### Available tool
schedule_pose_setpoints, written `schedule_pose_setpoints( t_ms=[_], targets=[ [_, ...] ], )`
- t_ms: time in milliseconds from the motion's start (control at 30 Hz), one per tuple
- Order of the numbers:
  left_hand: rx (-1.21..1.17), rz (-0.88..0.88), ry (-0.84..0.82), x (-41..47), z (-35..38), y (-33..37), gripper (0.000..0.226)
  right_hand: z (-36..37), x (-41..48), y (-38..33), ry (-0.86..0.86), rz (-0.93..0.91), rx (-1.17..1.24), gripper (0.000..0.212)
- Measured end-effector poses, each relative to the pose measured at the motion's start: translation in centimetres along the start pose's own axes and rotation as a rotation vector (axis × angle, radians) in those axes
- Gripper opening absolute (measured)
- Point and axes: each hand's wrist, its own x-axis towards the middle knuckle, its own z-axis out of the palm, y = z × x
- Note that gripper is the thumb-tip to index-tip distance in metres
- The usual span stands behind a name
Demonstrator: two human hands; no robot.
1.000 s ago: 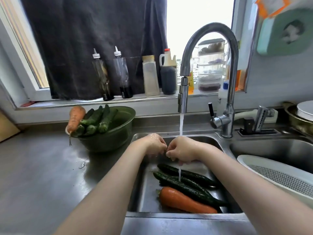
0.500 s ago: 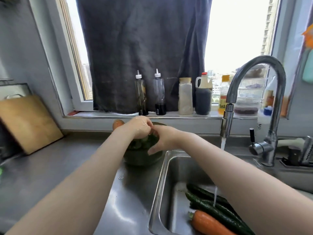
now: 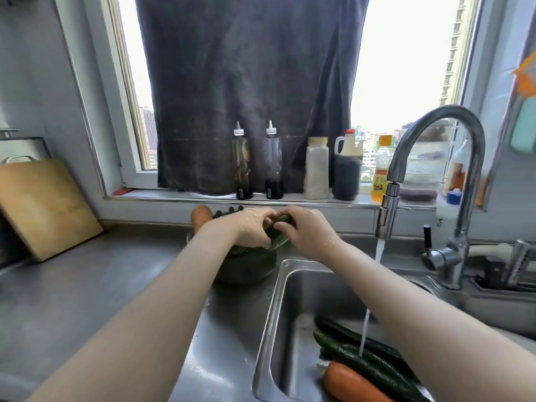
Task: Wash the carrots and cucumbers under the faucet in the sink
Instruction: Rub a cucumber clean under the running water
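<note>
Left hand [image 3: 249,227] and right hand [image 3: 304,230], mid-frame, both clamp one cucumber [image 3: 282,219] over the bowl [image 3: 246,268]; lift it level; carry it right under the faucet stream [image 3: 379,250].

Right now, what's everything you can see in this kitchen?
Stainless steel sink: one, silver, bottom middle.
Round green bowl: one, green, counter left of sink.
Long dark cucumbers: about three, dark green, in sink.
Orange carrots: two, orange, one in sink, other in bowl.
Curved metal faucet: one, silver, running.
Wooden cutting board: one, tan, far left.
Bottles: at least five, mixed, windowsill.
Hanging cloth: one, dark, over window.
Left hand: one, over bowl.
Right hand: one, pinching a green cucumber above bowl.
</note>
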Motion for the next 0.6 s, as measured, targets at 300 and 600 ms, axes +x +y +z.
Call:
schedule_pose_setpoints(
  t_ms=[300, 600],
  targets=[
    [-0.182, 0.364, 0.424, 1.0, 1.3, 7.7, 0.025, -6.9, -3.5, 2.0, 0.381, -0.079, 0.141, 0.027],
    [-0.187, 0.587, 0.672, -0.8, -1.6, 13.4, 0.030, -12.9, -2.9, 0.7, 0.622, -0.151, 0.290, 0.028]
  ],
)
